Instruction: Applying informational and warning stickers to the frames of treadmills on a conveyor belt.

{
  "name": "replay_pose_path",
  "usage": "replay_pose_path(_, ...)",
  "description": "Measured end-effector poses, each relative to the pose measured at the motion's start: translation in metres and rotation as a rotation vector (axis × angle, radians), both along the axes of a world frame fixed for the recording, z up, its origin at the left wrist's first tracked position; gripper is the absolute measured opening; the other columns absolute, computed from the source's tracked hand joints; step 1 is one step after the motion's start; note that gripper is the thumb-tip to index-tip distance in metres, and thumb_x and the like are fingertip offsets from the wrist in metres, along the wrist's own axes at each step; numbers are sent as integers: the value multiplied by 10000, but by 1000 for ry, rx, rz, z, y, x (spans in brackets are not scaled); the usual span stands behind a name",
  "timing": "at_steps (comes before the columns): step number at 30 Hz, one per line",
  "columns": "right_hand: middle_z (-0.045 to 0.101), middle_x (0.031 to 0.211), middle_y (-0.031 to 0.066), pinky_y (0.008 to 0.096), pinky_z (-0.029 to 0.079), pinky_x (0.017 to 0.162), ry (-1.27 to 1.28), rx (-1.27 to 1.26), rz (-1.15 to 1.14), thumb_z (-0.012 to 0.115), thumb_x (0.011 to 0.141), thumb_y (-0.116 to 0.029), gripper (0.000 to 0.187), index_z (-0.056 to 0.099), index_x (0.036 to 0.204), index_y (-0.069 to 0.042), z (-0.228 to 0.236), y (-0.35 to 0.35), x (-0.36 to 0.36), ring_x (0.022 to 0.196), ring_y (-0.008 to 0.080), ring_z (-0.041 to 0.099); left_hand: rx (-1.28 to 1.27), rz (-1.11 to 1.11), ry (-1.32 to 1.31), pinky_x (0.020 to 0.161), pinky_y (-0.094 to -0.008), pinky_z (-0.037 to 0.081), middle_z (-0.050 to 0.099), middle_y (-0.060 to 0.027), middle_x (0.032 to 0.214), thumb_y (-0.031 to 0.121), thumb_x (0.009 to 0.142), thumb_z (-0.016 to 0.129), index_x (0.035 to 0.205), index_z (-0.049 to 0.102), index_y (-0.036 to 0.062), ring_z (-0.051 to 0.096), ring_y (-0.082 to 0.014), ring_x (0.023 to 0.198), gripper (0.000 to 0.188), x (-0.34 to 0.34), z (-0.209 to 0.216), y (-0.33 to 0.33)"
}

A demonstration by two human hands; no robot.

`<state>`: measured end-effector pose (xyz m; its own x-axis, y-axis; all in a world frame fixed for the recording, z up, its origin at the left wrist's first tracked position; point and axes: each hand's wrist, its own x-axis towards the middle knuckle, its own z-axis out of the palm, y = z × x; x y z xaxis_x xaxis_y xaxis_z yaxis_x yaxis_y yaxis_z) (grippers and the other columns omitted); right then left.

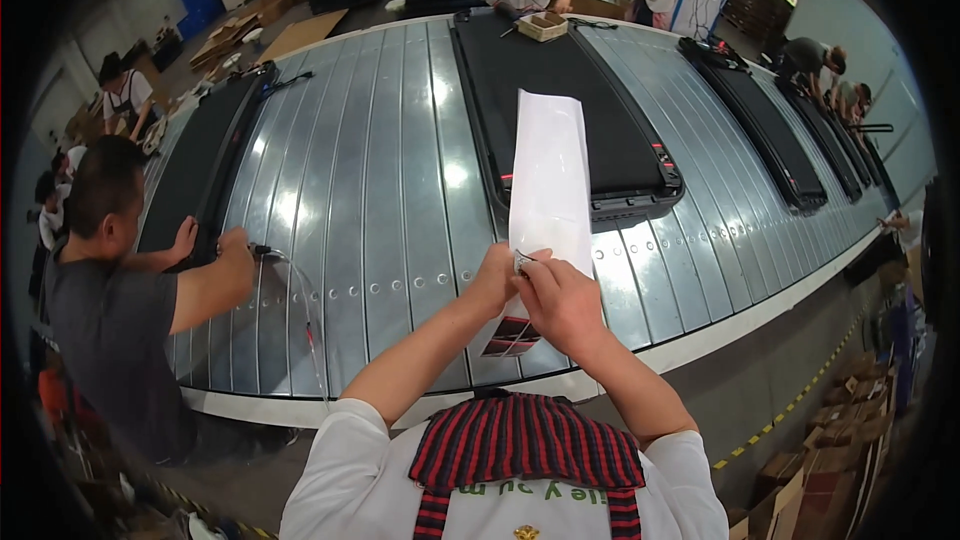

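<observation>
A long white sheet point(550, 180) stands up lengthwise from between my hands, over the near part of the line. Its lower end shows a dark and red printed patch point(513, 336). My left hand point(492, 282) is closed at the sheet's left edge, its fingers partly hidden. My right hand point(565, 305) lies over the sheet with fingertips pinched together. A small silvery bit point(521, 261) shows at the meeting fingertips, too small to name. Just beyond the sheet, a flat black treadmill-like machine point(590, 155) with red marks lies on the line.
The metal slat conveyor point(400, 160) curves across, with a pale near edge point(700, 335). A co-worker point(120, 270) at left handles another black machine point(195, 165). Across the line, a gloved person stands by a small box point(542, 27). More black machines point(760, 125) lie right; cardboard point(845, 430) stands lower right.
</observation>
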<state>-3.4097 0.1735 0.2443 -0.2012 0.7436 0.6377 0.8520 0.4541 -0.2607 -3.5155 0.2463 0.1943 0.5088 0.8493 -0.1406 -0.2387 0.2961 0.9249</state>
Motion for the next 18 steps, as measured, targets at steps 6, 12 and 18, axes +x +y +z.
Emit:
replay_pose_path(6,576,724,90,298,459,527,232,-140,158,627,725,-30,132,600,854,-39,14,-2,16,596,233,570,590,0,289,591,-282,454,613,-92,738,242,778,610,886,603,-6,566,-139,652,270,-24,2,2)
replay_pose_path(12,575,740,90,299,455,540,250,-215,230,615,733,-20,95,606,827,-31,15,14,36,612,235,566,1020,-94,447,618,-309,470,615,-106,768,182,689,634,891,617,85,611,-210,697,224,-14,2,7)
replay_pose_path(18,561,740,89,319,462,566,230,-300,303,624,701,-19,106,592,802,-25,10,25,55,644,243,568,890,-143,503,632,-305,468,621,-117,775,201,674,643,880,610,53,609,-243,714,256,4,6,10)
